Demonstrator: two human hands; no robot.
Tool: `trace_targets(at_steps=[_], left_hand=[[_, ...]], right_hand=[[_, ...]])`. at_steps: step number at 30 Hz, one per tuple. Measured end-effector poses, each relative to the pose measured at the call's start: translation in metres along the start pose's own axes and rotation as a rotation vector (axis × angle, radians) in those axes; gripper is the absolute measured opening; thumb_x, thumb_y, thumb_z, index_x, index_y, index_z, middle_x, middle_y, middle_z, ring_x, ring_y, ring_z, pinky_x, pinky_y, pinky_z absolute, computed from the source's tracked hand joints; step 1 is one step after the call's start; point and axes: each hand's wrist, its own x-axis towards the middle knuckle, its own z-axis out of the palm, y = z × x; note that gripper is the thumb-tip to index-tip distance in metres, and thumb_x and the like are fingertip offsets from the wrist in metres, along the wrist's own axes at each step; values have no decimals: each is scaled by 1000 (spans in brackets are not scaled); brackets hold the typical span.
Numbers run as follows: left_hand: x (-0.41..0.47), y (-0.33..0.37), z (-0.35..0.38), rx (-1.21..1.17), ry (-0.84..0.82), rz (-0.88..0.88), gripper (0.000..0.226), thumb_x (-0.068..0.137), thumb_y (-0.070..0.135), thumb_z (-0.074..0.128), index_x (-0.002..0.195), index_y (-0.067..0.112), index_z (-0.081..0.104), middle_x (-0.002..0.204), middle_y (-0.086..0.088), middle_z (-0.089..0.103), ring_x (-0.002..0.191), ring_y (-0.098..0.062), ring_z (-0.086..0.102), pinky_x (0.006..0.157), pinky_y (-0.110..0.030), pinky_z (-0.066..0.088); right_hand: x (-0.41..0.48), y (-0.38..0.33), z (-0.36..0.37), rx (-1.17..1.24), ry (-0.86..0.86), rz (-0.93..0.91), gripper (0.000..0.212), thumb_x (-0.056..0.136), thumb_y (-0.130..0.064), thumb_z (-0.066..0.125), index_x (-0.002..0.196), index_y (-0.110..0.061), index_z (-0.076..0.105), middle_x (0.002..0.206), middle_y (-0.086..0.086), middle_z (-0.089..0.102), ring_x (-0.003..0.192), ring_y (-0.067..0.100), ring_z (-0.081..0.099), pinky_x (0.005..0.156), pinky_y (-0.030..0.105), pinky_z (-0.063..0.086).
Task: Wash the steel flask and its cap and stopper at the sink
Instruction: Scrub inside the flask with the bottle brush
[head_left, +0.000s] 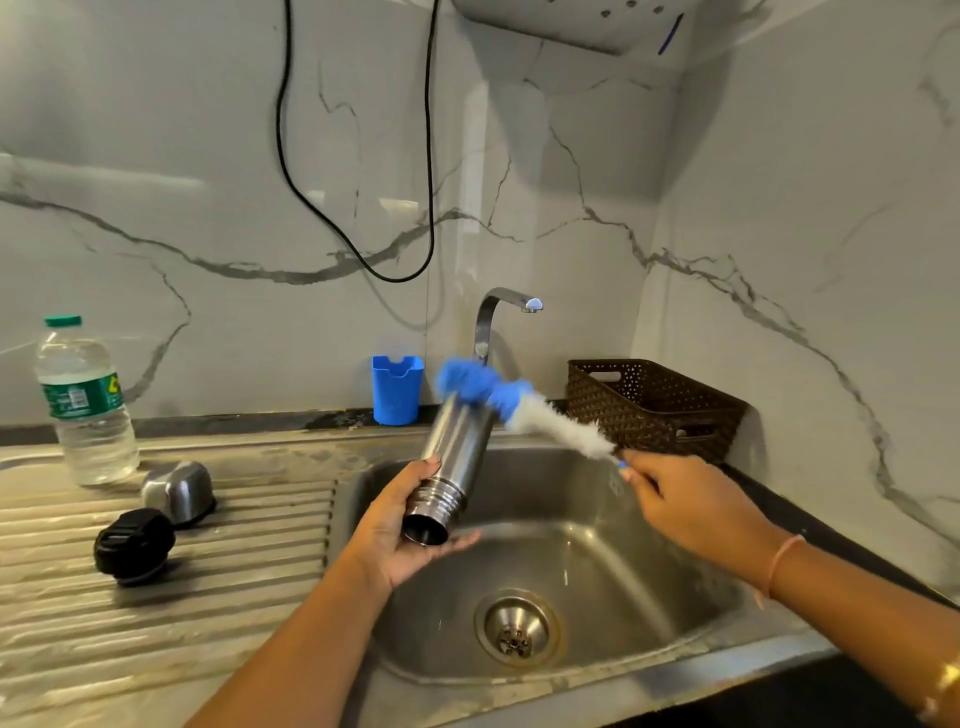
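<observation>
Stopper (134, 545) and cap (179, 491) lie on the drainboard (208, 597). Left hand (395, 540) grips the flask (457, 447) by its threaded neck, tilted over the sink (623, 545). Right hand (685, 499) pinches a brush (556, 423) whose blue tip is at the flask's base

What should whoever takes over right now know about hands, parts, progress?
Left hand holds the flask by its threaded neck over the sink. Right hand grips the brush handle; bristles lie against the flask's far end. Cap and stopper sit on the draining board, off the flask. No water at the tap. Left: finish scrubbing and rinse the flask; whether cap and stopper are washed cannot be told.
</observation>
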Motion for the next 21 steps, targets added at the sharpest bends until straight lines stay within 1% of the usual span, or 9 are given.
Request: trace_targets(at_steps=[2,3,6,8,9,11,16,19,21], left_hand=[[-1,-2,2,58,-60,-33,62,64,22,78,118,5,51,113,-22,58,105,-36,59,84,-68,46],[-2,-3,4,84,-83,-35,69,59,20,81,120,8,51,117,-23,57,106,-38,60,81,-66,49],[4,-8,2,224,-28,47,74,59,10,82,124,19,49,119,-21,57,91,-35,66,65,-46,57],[9,-13,-3,412,82,152,70,61,4,78,124,15,51,105,-16,65,78,-27,69,57,-35,55],[11,-15,-5,523,141,200,67,62,1,78,124,10,53,99,-12,68,74,-22,69,56,-31,52],[11,-16,-7,706,221,294,69,64,2,81,125,10,48,99,-1,65,81,-14,65,59,-23,49],[4,-15,5,1066,155,465,119,62,18,87,146,37,5,111,5,51,97,-16,59,70,-30,56],[0,-18,5,1358,167,563,128,62,23,86,145,44,-9,128,2,45,103,-12,55,85,-28,51],[-2,-19,3,1527,210,661,127,65,24,83,138,50,-18,138,-4,37,106,-18,56,82,-30,50]], right_hand=[[12,7,-3,61,59,106,32,99,-28,42,124,-18,60,112,6,68,99,26,63,87,38,50],[13,10,-2,64,71,118,32,99,-27,43,123,-16,60,115,7,67,103,27,62,90,40,49],[-5,9,7,-10,-38,-5,32,99,-32,39,123,-23,58,94,0,70,82,15,65,74,29,52],[-30,-3,14,-48,-181,-110,34,101,-37,35,133,-35,48,77,-9,61,65,3,56,61,17,47],[-39,-9,17,-56,-219,-138,36,101,-38,34,136,-37,43,76,-13,58,63,1,53,61,15,45],[-41,-7,15,-67,-197,-131,38,101,-38,33,138,-36,43,83,-13,61,68,0,54,67,15,46],[-8,19,0,-145,-33,109,30,101,-32,34,118,-23,57,104,5,69,89,22,64,76,33,49],[-16,11,7,-114,-108,77,27,101,-34,33,112,-28,56,93,-3,67,78,10,61,66,25,45],[-36,-6,17,-64,-209,-6,29,101,-36,34,122,-31,53,84,-9,61,72,2,57,68,22,49]])
